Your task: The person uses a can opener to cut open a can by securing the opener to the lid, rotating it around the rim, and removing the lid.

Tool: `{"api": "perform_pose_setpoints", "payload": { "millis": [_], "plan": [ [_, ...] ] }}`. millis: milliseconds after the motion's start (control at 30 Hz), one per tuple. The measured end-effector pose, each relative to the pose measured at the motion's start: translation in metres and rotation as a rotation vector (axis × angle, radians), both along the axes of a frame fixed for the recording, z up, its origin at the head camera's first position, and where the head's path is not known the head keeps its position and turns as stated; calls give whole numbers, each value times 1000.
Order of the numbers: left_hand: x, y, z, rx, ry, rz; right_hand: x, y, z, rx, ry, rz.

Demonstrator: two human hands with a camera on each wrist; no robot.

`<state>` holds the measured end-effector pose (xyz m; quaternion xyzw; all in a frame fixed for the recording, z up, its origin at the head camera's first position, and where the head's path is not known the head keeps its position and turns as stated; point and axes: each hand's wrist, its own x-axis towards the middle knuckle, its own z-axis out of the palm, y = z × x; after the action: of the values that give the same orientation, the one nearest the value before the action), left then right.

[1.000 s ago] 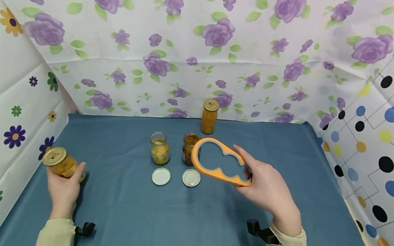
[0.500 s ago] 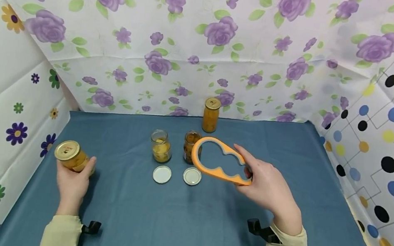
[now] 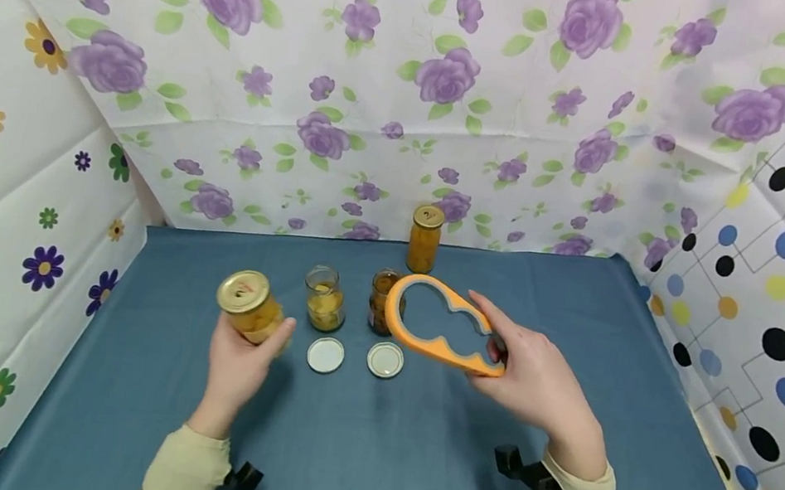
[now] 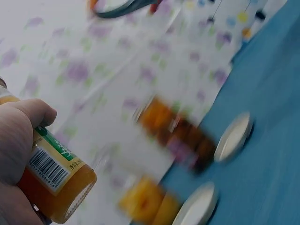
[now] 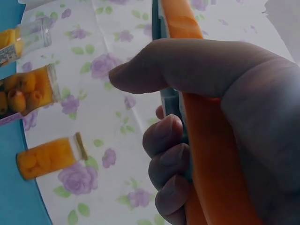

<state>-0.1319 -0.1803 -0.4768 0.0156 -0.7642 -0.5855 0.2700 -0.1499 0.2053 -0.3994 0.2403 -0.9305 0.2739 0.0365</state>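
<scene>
Head view: my left hand (image 3: 240,366) has carried the held jar (image 3: 259,325) rightward from the left edge of the blue cloth (image 3: 346,465) to just left of the open fruit jar (image 3: 325,307); my right hand (image 3: 543,379) and the orange opener (image 3: 439,350) show little change over the same interval. Assessment: jar and opener now stand nearer each other, though apart, and the gold lid (image 3: 243,292) remains fitted; I judge the work on this jar as not yet begun, with two white lids, left (image 3: 326,355) and right (image 3: 385,360), lying loose beside the opened pair.

Grip, left: fingers and thumb wrapped round the glass body; the jar tilts, lid end upward and leftward, projecting free above my fingers; the left wrist view shows the label and base, surroundings blurred. Grip, right: fingers curled round the opener's handle, its loop extending leftward; the loop overlaps the dark jar (image 3: 379,302) in view, contact not determinable. One closed jar (image 3: 424,243) stands farther back, touched by neither hand.
</scene>
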Motion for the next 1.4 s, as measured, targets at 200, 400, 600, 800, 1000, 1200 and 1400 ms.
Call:
{"api": "perform_pose_setpoints", "payload": {
  "millis": [200,400,600,800,1000,1200,1400],
  "plan": [
    [0,52,-1,-8,19,-214,-3,-17,17,-90,0,61],
    [0,86,-7,-78,64,-406,-4,-41,31,-65,-9,198],
    [-1,101,-9,1,113,-568,-5,-53,37,13,-28,267],
    [-2,102,-11,-11,118,-630,-6,-59,38,60,-92,281],
    [-4,102,-14,-143,160,-600,-6,-63,37,95,-153,296],
    [-3,101,-14,-93,152,-648,-1,-66,38,102,-180,308],
    [-1,102,-14,-42,120,-603,1,-70,35,102,-175,266]
  ]
}}
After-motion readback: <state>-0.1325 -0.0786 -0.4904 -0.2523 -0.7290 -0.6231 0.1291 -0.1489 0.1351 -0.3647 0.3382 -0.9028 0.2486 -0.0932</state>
